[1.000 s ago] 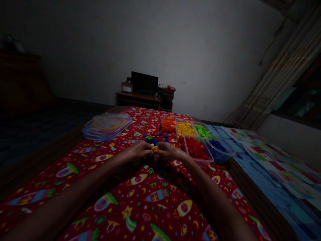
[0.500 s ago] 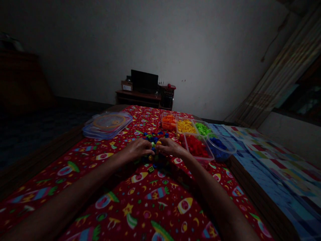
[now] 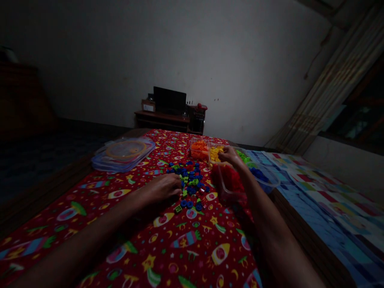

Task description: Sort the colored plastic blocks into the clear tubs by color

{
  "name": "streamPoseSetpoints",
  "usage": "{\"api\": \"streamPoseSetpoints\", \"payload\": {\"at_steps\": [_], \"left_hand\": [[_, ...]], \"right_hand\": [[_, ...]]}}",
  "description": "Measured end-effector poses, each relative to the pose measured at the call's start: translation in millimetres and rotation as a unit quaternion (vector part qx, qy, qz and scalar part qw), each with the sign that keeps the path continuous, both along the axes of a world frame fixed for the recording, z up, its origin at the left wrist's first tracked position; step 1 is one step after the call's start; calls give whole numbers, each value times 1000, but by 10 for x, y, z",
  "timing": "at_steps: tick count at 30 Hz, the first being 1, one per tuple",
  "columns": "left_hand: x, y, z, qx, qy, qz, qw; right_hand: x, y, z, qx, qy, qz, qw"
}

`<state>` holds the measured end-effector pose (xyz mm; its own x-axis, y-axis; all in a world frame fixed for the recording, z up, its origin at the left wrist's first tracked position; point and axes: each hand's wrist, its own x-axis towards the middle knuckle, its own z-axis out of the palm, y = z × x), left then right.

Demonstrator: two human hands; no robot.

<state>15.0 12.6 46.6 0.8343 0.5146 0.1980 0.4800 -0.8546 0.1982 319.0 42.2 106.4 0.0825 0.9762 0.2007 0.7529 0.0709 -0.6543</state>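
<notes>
The right hand (image 3: 229, 155) is over the tub of yellow pieces (image 3: 215, 154), its fingers bent down and their tips hard to make out; whether they are apart or pinching a piece, I cannot tell. The right forearm (image 3: 267, 216) hides part of the tubs of red pieces (image 3: 231, 180) and blue pieces (image 3: 259, 174). The left hand (image 3: 166, 187) curls at the left edge of the blue-and-green pile (image 3: 192, 178) on the red cloth (image 3: 192, 262), its grip hidden by its own knuckles.
</notes>
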Motion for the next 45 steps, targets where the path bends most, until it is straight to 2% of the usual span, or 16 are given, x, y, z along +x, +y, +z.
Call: {"api": "streamPoseSetpoints", "payload": {"at_steps": [4,7,9,11,14,16,19,22,25,28,31,34,36,38,43,45], "left_hand": [[-39,49,27,-86,-59,43,994],[-25,78,76,-141,-124,95,978],[2,88,107,-190,-191,134,954],[30,88,132,-246,-263,167,918],[57,71,153,-307,-333,205,868],[67,58,151,-329,-344,211,854],[88,49,119,-346,-346,188,852],[104,51,78,-330,-340,169,864],[80,67,67,-289,-327,183,881],[6,121,73,-239,-322,223,889],[-100,214,36,-192,-328,270,885],[-226,324,-83,-98,-311,328,887],[-314,395,-192,-39,-293,350,889],[-393,456,-294,-10,-277,363,889],[-488,517,-408,-33,-247,395,884],[-486,517,-418,-51,-243,381,891]], "right_hand": [[95,175,207,31,-68,-90,993],[-19,116,203,66,-86,-85,990],[-200,-13,109,74,-54,-25,996],[-449,-190,-20,67,-31,82,994],[-846,-462,-191,63,-40,247,966],[-1044,-594,-257,73,-71,281,954],[-1159,-686,-302,108,-117,268,950],[-1082,-680,-324,134,-141,242,951],[-881,-587,-307,135,-173,205,954],[-588,-383,-203,108,-219,117,963],[-258,-122,-23,80,-272,12,959],[-38,76,136,24,-324,-80,942],[-33,147,180,10,-351,-108,930],[-159,186,162,27,-359,-85,929],[-789,290,-74,19,-286,131,949],[-1009,342,-197,-4,-259,176,950]]}}
